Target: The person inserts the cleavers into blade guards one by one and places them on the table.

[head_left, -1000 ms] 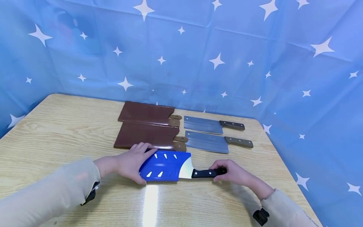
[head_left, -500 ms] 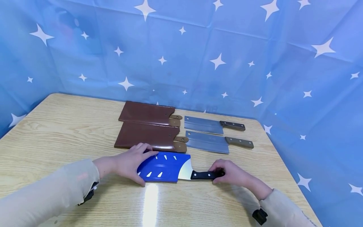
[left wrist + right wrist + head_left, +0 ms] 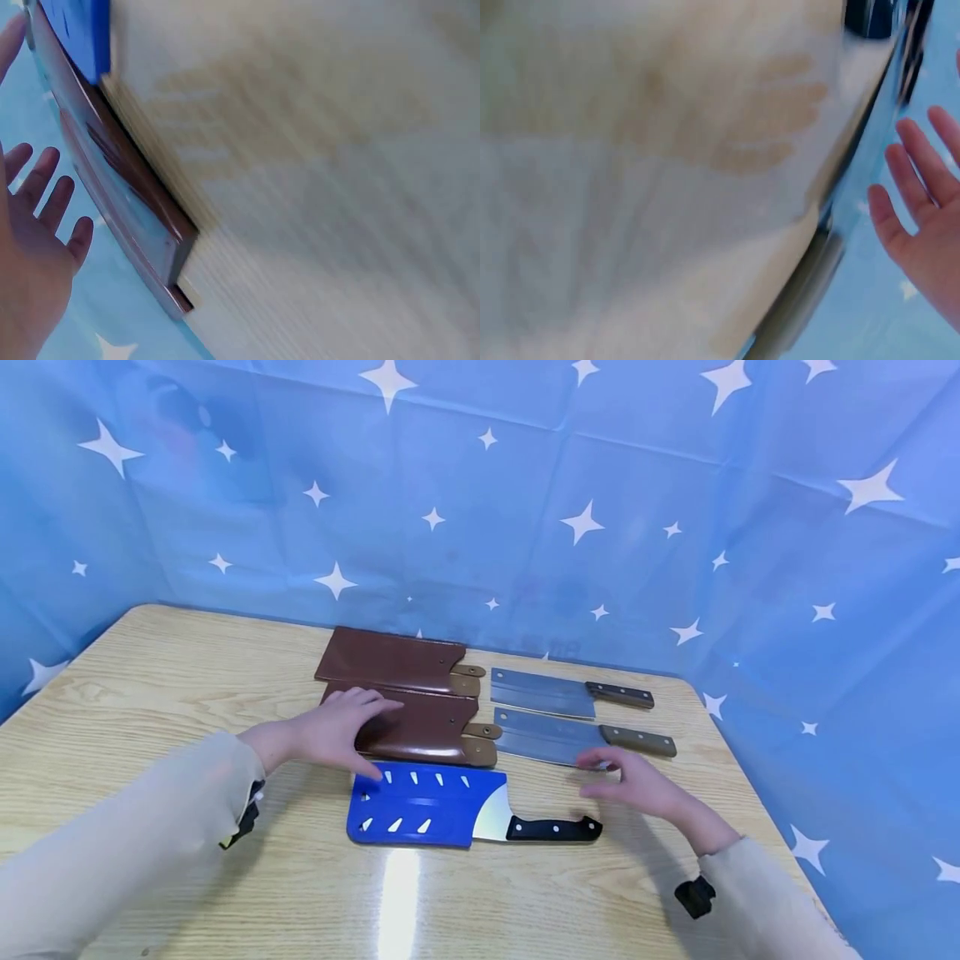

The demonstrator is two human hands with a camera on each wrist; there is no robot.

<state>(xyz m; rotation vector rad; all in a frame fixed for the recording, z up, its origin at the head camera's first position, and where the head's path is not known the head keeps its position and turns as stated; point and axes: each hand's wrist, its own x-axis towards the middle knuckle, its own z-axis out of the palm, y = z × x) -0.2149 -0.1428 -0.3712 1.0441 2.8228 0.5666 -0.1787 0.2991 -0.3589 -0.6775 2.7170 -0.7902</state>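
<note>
A cleaver with a black riveted handle (image 3: 555, 830) lies in a blue slotted blade guard (image 3: 427, 806) at the front of the row; a strip of bare blade (image 3: 493, 814) shows between them. My left hand (image 3: 326, 731), fingers spread, is over the nearer brown leather sheath (image 3: 420, 722), its thumb overlapping the guard's upper edge in the head view. In the left wrist view its fingers (image 3: 56, 202) are apart and hold nothing. My right hand (image 3: 633, 785) is raised above the black handle, near the olive-handled cleaver (image 3: 555, 739), with loose, parted fingers (image 3: 907, 180) and nothing in them.
Behind lie a second brown leather sheath (image 3: 390, 662) with a snap strap and a cleaver with a dark brown handle (image 3: 618, 694). All rest on a wood-grain table (image 3: 187, 693). A blue curtain with white stars (image 3: 480, 527) hangs behind the table and along its right side.
Both hands have let go: the left has lifted off the blue guard toward the sheath, the right has come up off the black handle. The sheathed cleaver stays on the table.
</note>
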